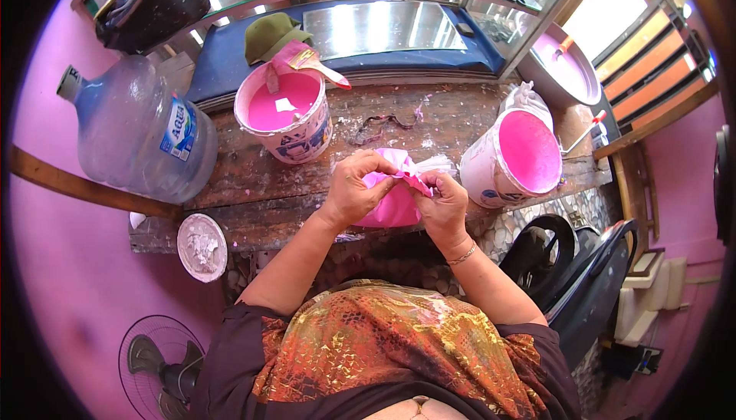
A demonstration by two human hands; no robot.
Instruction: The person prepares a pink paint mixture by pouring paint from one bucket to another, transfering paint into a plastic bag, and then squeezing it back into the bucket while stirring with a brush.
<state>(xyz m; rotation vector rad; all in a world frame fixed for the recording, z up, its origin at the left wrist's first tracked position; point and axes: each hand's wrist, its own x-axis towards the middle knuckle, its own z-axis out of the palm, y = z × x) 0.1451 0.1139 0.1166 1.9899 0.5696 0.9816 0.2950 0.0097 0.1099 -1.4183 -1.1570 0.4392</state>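
Over the near edge of the wooden table, my left hand (355, 186) and my right hand (445, 205) pinch the gathered top of a pink plastic bag (391, 211). The bag's rounded, bulging body hangs beneath my fingers. The two hands are close together, with thumbs and forefingers closed on the plastic. Behind my right hand lies a bundle of whitish strips (435, 164). A white bucket (295, 144) of pink liquid stands at the back left, with a pink-stained paintbrush (328, 73) across its rim. To the right, another bucket (484, 167) is tilted, its inside coated pink.
A large clear water jug (134, 132) stands left, above a small tub (202, 247) of whitish paste. A dark cord (387, 122) lies on the paint-spotted table (253, 182). Behind are a green cap (270, 35), a glass case and a wide basin (567, 75). A fan (162, 366) is lower left.
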